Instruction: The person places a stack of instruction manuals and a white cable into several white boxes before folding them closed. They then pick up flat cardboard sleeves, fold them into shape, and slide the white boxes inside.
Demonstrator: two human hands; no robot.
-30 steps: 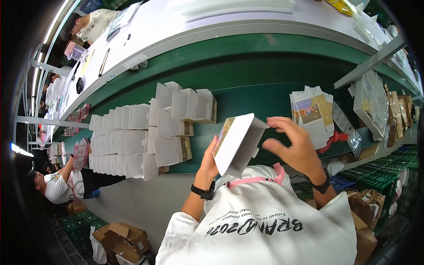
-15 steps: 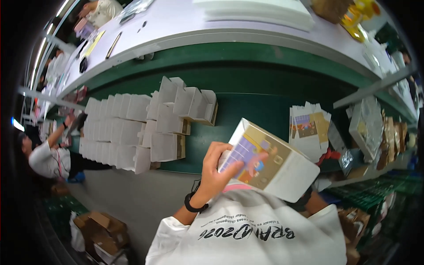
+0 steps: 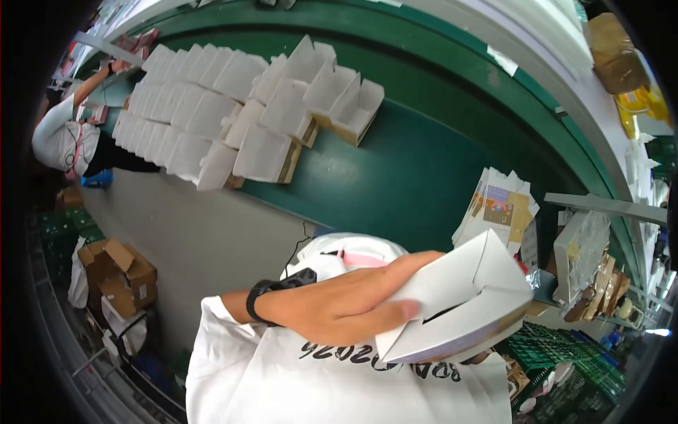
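Note:
A small cardboard box (image 3: 452, 283) is held in front of my chest, tilted, with its plain white flaps up and its printed side turned down. A dark gap shows between the flaps. My left hand (image 3: 360, 300), wearing a black wristband, grips the box from its left side, thumb on the near face and fingers over the top edge. Behind the box, my right hand is hidden. Flat printed carton blanks (image 3: 494, 205) lie stacked on the green bench just beyond the box.
Rows of open white boxes (image 3: 191, 106) stand on the left of the green bench (image 3: 381, 184). A clear plastic-wrapped pack (image 3: 583, 247) sits at the right. A brown carton (image 3: 120, 275) is on the floor at lower left. Another person (image 3: 70, 141) stands at far left.
The box has been turned, so its white flap end faces up instead of its printed side. My left hand has rolled over with it. The whole view has swung to the right.

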